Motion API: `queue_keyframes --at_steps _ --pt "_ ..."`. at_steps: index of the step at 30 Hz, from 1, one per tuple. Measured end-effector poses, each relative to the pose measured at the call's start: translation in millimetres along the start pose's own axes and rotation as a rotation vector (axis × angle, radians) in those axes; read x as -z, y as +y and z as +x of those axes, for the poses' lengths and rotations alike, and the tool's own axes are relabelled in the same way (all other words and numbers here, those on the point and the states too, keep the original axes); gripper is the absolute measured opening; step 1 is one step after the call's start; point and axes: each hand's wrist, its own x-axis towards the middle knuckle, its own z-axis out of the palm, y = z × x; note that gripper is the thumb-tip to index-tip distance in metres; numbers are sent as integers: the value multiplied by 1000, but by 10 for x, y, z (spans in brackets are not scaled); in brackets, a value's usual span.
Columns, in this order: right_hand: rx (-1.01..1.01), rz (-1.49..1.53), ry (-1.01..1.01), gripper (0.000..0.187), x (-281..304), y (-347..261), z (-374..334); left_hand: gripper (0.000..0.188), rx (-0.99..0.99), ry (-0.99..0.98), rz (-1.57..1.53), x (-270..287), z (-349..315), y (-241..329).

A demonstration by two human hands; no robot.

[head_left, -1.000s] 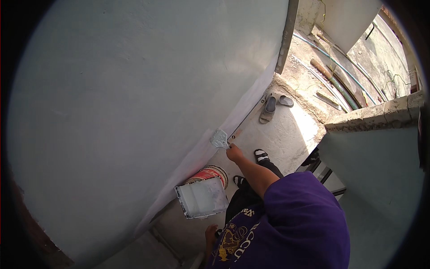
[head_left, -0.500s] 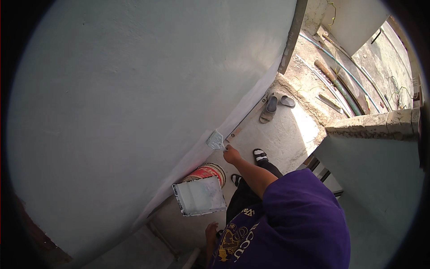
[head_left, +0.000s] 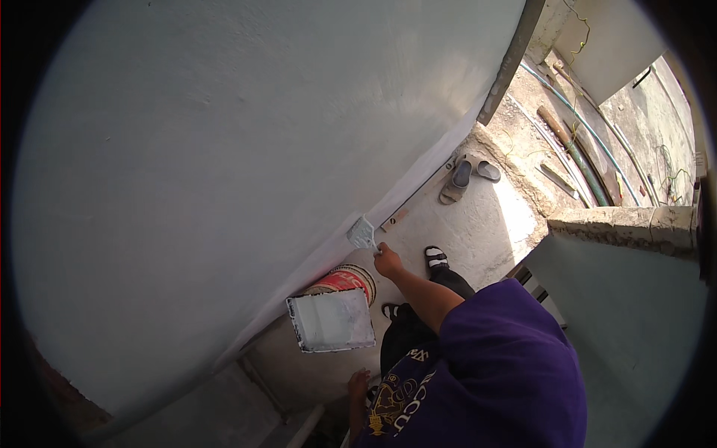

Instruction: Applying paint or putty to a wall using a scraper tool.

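My right hand (head_left: 388,260) is closed round the handle of a paint roller (head_left: 361,234) coated in pale blue-grey. The roller is against the lower part of a pale painted wall (head_left: 224,172), just above the floor. Nearer to me, a paint tray (head_left: 334,322) with black-smeared edges holds pale paint. Behind the tray, and partly hidden by it, is a red bucket (head_left: 345,279) close to the wall. My left hand (head_left: 358,383) hangs low beside my body with nothing visible in it, its fingers loosely apart and small in view.
A pair of grey sandals (head_left: 457,183) lies on the concrete floor (head_left: 478,228) by the wall's far end. Past a rough ledge are pipes (head_left: 575,153) and loose wires. A low wall (head_left: 620,284) with a broken top edge stands to my right. My feet are close to the bucket.
The view has shifted slightly, so the wall edge and sandals appear a little farther right. My right hand still holds the roller low on the wall, its head turned slightly.
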Motion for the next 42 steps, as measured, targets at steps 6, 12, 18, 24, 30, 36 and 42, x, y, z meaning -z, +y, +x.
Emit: queue_keyframes --at_steps 6,12,18,24,30,36,42 --pt "-40 -74 -14 29 50 98 -60 35 13 7 -88 232 98 -237" --pt "-65 -21 134 31 -65 -89 -93 35 38 -40 -72 553 171 -415" --pt "-58 20 120 34 -244 -70 -416 37 -321 -210 372 1222 302 -1109" --pt "-116 -5 262 37 -275 108 -154 31 -56 -191 267 1399 348 -1387" --pt "-61 178 251 40 -371 -38 -331 32 245 -113 38 1614 353 -1515" --pt "-64 57 421 31 -376 127 -224 38 216 -127 -14 1755 436 -1574" --pt "-58 87 297 38 -180 -329 -430 32 209 -60 -24 1719 332 -1592"
